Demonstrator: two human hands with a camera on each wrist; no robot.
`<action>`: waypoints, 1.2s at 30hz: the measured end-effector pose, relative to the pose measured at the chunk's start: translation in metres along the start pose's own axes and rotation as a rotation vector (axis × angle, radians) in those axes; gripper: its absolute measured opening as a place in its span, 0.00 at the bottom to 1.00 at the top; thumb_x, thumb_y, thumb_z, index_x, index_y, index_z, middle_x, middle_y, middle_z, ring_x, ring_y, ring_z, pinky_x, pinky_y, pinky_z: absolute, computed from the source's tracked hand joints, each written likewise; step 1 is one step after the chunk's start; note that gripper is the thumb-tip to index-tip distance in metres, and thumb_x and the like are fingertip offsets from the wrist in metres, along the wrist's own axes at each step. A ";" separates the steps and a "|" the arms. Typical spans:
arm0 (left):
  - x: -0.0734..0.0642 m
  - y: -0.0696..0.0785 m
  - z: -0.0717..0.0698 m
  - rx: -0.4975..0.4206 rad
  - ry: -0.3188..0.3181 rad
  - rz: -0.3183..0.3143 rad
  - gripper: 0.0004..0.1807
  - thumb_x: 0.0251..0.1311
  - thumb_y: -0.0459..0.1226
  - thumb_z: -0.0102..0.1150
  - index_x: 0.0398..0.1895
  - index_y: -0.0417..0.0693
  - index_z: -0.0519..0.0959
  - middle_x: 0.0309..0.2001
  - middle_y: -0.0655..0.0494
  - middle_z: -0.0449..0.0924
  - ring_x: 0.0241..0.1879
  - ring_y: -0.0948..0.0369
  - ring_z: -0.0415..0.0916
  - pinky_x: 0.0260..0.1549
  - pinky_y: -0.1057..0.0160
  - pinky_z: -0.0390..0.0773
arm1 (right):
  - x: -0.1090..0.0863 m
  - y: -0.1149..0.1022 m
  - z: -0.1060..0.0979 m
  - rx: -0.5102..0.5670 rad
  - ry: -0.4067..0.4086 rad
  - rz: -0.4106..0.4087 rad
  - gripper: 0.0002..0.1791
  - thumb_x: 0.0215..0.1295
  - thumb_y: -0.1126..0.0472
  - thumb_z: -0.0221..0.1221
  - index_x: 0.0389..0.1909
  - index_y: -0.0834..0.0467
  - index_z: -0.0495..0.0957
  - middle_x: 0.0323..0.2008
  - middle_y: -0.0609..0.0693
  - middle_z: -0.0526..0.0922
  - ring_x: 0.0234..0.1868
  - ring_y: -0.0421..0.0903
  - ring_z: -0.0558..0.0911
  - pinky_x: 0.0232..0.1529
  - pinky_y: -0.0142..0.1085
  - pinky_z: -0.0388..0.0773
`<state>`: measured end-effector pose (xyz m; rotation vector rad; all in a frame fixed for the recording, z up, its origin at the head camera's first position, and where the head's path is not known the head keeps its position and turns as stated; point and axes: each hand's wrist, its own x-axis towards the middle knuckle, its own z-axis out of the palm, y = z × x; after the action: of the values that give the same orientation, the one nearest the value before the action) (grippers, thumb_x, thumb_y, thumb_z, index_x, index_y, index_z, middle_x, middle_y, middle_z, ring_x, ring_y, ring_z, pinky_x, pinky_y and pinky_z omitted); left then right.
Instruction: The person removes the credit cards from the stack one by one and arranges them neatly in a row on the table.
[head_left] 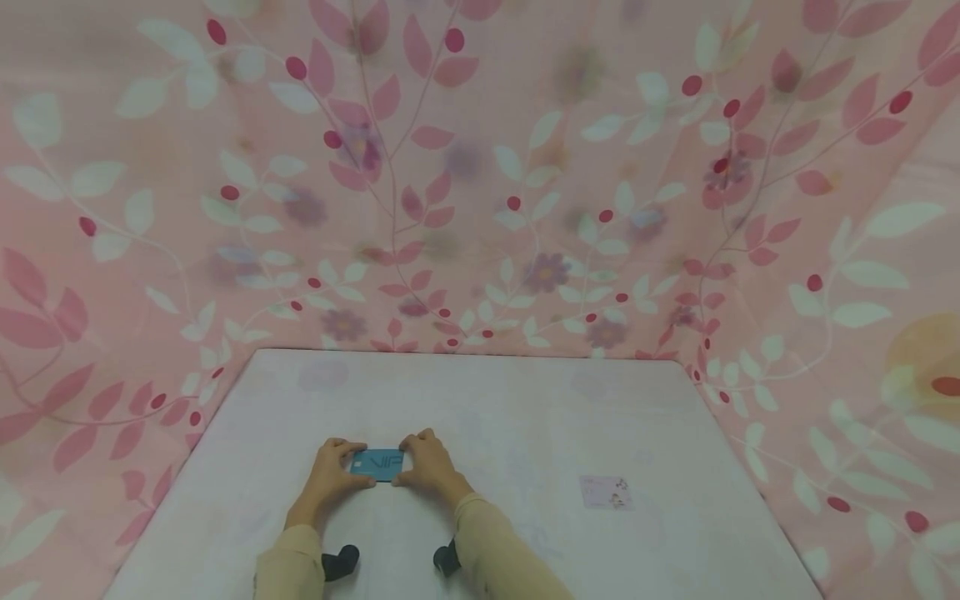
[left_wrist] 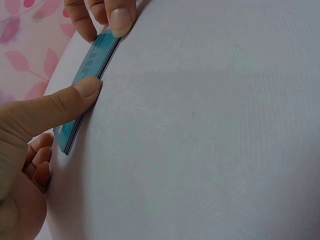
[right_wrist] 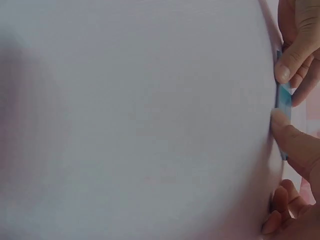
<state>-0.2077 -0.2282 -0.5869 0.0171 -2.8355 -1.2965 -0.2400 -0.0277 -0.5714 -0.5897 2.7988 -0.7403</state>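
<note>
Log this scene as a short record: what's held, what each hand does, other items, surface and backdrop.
Held item: stack of blue cards, dark lettering on the top one
Left hand: left hand grips the stack's left end, thumb on the near long edge
Right hand: right hand grips the right end, thumb also on the near edge
Other item: pale printed card, lying apart to the right
Surface: white table
Backdrop: pink cloth with leaves and flowers
Sleeves: beige
</note>
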 end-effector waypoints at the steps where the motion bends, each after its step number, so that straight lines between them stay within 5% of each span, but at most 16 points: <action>1: 0.000 0.000 0.000 0.004 -0.002 -0.003 0.37 0.30 0.38 0.79 0.50 0.36 0.78 0.49 0.36 0.67 0.52 0.41 0.64 0.54 0.40 0.66 | 0.001 -0.001 -0.001 0.011 -0.011 0.013 0.30 0.43 0.48 0.73 0.49 0.52 0.76 0.48 0.52 0.71 0.48 0.48 0.73 0.50 0.40 0.74; 23: 0.000 -0.006 0.005 -0.020 0.032 -0.020 0.38 0.33 0.36 0.77 0.55 0.38 0.75 0.51 0.38 0.70 0.54 0.41 0.66 0.57 0.40 0.64 | -0.002 -0.013 -0.002 0.243 0.040 0.072 0.29 0.39 0.63 0.75 0.44 0.56 0.72 0.32 0.43 0.75 0.34 0.41 0.73 0.43 0.44 0.68; 27: -0.002 -0.007 0.005 -0.024 0.041 0.004 0.37 0.33 0.36 0.77 0.54 0.38 0.76 0.50 0.38 0.72 0.53 0.41 0.67 0.56 0.40 0.64 | -0.004 -0.016 0.000 0.266 0.069 0.069 0.34 0.38 0.61 0.75 0.51 0.55 0.72 0.34 0.44 0.78 0.37 0.42 0.75 0.45 0.46 0.68; 36: -0.004 -0.009 0.001 -0.067 0.047 0.032 0.39 0.32 0.36 0.78 0.55 0.36 0.75 0.50 0.38 0.74 0.53 0.42 0.70 0.55 0.41 0.66 | -0.010 -0.021 0.007 0.122 0.083 0.000 0.34 0.43 0.58 0.72 0.56 0.52 0.74 0.49 0.49 0.78 0.49 0.46 0.76 0.44 0.43 0.68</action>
<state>-0.2034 -0.2332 -0.5944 0.0011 -2.7403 -1.3643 -0.2223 -0.0427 -0.5661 -0.5492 2.8023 -0.9477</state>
